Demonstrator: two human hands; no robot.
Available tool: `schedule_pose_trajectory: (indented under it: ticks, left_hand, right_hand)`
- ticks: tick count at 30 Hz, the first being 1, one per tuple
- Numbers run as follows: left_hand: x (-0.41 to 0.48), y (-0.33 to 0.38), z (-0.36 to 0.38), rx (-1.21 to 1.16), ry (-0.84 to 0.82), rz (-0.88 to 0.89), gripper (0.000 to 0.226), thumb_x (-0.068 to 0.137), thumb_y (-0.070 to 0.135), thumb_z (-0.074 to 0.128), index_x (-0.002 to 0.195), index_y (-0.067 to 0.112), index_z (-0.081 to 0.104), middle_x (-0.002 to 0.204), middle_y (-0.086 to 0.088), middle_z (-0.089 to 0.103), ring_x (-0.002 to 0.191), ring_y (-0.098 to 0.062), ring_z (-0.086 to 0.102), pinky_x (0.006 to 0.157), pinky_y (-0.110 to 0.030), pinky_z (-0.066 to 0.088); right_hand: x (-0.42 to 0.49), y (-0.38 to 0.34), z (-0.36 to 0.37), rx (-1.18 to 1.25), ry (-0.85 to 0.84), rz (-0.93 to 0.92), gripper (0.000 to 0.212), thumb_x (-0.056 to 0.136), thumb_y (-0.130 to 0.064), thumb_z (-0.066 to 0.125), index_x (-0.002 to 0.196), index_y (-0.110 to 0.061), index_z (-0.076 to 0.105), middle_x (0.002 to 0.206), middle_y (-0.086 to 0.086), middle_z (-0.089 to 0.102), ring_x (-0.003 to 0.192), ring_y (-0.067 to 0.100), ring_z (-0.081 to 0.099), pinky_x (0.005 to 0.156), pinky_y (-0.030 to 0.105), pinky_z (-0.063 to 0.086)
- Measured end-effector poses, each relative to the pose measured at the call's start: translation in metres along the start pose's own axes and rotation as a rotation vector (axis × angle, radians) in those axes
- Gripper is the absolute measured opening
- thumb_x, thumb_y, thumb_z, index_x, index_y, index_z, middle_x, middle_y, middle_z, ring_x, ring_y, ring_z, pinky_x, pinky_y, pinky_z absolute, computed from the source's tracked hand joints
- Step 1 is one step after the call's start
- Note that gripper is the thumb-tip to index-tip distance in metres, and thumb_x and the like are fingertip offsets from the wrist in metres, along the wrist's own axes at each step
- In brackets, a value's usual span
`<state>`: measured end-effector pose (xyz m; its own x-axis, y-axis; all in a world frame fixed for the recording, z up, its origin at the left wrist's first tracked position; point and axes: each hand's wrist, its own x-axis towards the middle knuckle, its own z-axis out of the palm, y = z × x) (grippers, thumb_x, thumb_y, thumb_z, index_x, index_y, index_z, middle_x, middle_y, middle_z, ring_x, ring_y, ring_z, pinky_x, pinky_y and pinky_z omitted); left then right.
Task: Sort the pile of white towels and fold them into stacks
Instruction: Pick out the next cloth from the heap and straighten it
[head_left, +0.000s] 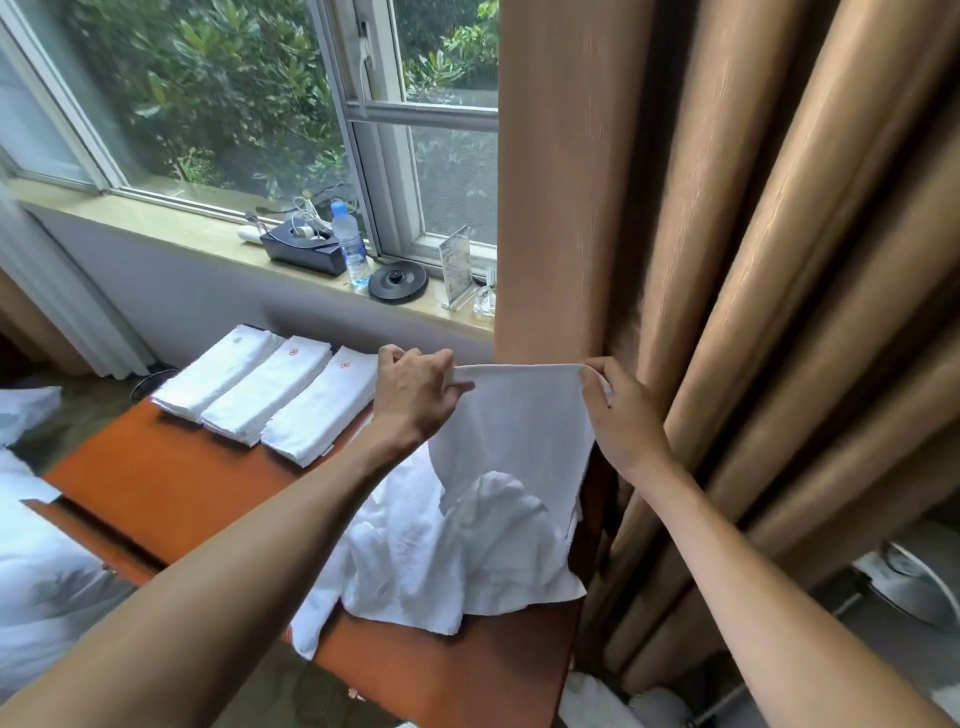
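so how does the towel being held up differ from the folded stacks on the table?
The held towel hangs in the air, its top edge pinched by the left hand and right hand; the folded stacks lie flat on the table. The held towel is spread open; the folded stacks are narrow layered rectangles. The folded stacks show emblems on top; none shows on the held towel. Both are white cloth.

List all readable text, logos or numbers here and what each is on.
No legible words or numbers anywhere.
left towel stack: grey emblem, too small to read.
middle towel stack: red emblem, no readable letters.
right towel stack: red emblem, no readable letters.
card stand on the sill: print blurred.
water bottle: label blurred.
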<state>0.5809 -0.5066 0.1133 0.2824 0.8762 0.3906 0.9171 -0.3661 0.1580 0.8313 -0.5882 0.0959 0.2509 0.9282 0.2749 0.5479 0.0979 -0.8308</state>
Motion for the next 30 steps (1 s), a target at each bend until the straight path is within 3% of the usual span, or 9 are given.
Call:
schedule_pose_trajectory:
  ticks: [4, 9, 12, 15, 17, 19, 22, 28, 30]
  left_hand:
    - [0.009, -0.003, -0.015, 0.021, -0.026, 0.003, 0.041, 0.093, 0.059, 0.064, 0.087, 0.019, 0.056, 0.083, -0.013, 0.072, 0.087, -0.036, 0.064, 0.087, -0.039, 0.036]
    - [0.017, 0.003, -0.033, -0.381, -0.242, -0.162, 0.036, 0.087, 0.05, 0.066, 0.077, 0.019, 0.049, 0.081, -0.003, 0.07, 0.084, -0.031, 0.066, 0.075, -0.042, 0.055]
    - [0.013, 0.002, -0.035, -0.577, -0.309, -0.242, 0.025, 0.085, 0.037, 0.066, 0.08, 0.015, 0.056, 0.078, -0.004, 0.068, 0.079, -0.029, 0.066, 0.072, -0.041, 0.053]
    - [0.002, 0.006, -0.03, -0.824, -0.358, -0.327, 0.019, 0.08, 0.028, 0.066, 0.083, 0.011, 0.057, 0.074, -0.001, 0.062, 0.07, -0.021, 0.058, 0.064, -0.033, 0.047]
    - [-0.008, 0.007, -0.027, -0.919, -0.393, -0.365, 0.021, 0.082, 0.025, 0.068, 0.091, 0.008, 0.059, 0.082, -0.002, 0.064, 0.073, -0.017, 0.06, 0.066, -0.032, 0.049]
    - [-0.021, 0.008, -0.025, -1.026, -0.452, -0.351, 0.029, 0.081, 0.028, 0.069, 0.1, 0.008, 0.061, 0.094, -0.004, 0.069, 0.08, -0.016, 0.065, 0.069, -0.034, 0.054]
    - [-0.038, 0.009, -0.024, -1.164, -0.499, -0.29, 0.03, 0.08, 0.027, 0.068, 0.107, 0.014, 0.066, 0.105, -0.005, 0.073, 0.088, -0.012, 0.07, 0.069, -0.026, 0.058]
    - [-0.062, 0.001, -0.02, -1.256, -0.486, -0.343, 0.029, 0.083, 0.02, 0.075, 0.111, 0.019, 0.068, 0.1, -0.007, 0.072, 0.082, -0.014, 0.073, 0.069, -0.032, 0.061]
    - [-0.069, -0.001, -0.02, -1.267, -0.48, -0.389, 0.033, 0.083, 0.019, 0.079, 0.112, 0.018, 0.064, 0.099, -0.01, 0.07, 0.087, -0.022, 0.074, 0.077, -0.043, 0.064]
  right_hand:
    - [0.0, -0.012, -0.015, -0.008, 0.101, 0.031, 0.017, 0.108, -0.038, 0.046, 0.105, -0.037, 0.063, 0.094, -0.026, 0.066, 0.094, -0.009, 0.06, 0.07, 0.012, 0.043]
    - [-0.001, -0.031, -0.016, 0.072, 0.083, 0.045, 0.015, 0.105, -0.036, 0.053, 0.11, -0.038, 0.067, 0.103, -0.029, 0.068, 0.101, -0.006, 0.062, 0.075, 0.007, 0.046]
    - [-0.008, -0.038, -0.005, 0.098, 0.023, 0.077, 0.014, 0.104, -0.034, 0.058, 0.116, -0.034, 0.064, 0.103, -0.021, 0.071, 0.1, -0.001, 0.065, 0.08, 0.015, 0.05]
    - [-0.016, -0.047, 0.011, 0.115, 0.006, 0.119, 0.011, 0.101, -0.031, 0.064, 0.111, -0.028, 0.06, 0.084, -0.018, 0.067, 0.082, 0.002, 0.063, 0.074, 0.022, 0.047]
    - [-0.025, -0.057, 0.026, 0.132, -0.028, 0.109, 0.01, 0.099, -0.029, 0.067, 0.106, -0.028, 0.06, 0.084, -0.012, 0.066, 0.077, 0.004, 0.06, 0.071, 0.021, 0.046]
    - [-0.034, -0.064, 0.041, 0.138, -0.065, 0.093, 0.009, 0.099, -0.026, 0.069, 0.104, -0.028, 0.062, 0.094, -0.001, 0.07, 0.084, 0.011, 0.064, 0.076, 0.024, 0.051]
    - [-0.047, -0.071, 0.054, 0.181, -0.078, 0.119, 0.009, 0.099, -0.022, 0.067, 0.105, -0.029, 0.065, 0.095, -0.002, 0.07, 0.087, 0.015, 0.066, 0.077, 0.029, 0.055]
    - [-0.076, -0.077, 0.074, 0.214, -0.106, 0.156, 0.013, 0.098, -0.027, 0.069, 0.11, -0.031, 0.067, 0.088, -0.006, 0.064, 0.079, 0.008, 0.063, 0.076, 0.036, 0.058]
    - [-0.086, -0.08, 0.078, 0.189, -0.109, 0.164, 0.017, 0.098, -0.028, 0.069, 0.115, -0.031, 0.069, 0.089, -0.005, 0.065, 0.079, 0.007, 0.062, 0.077, 0.035, 0.058]
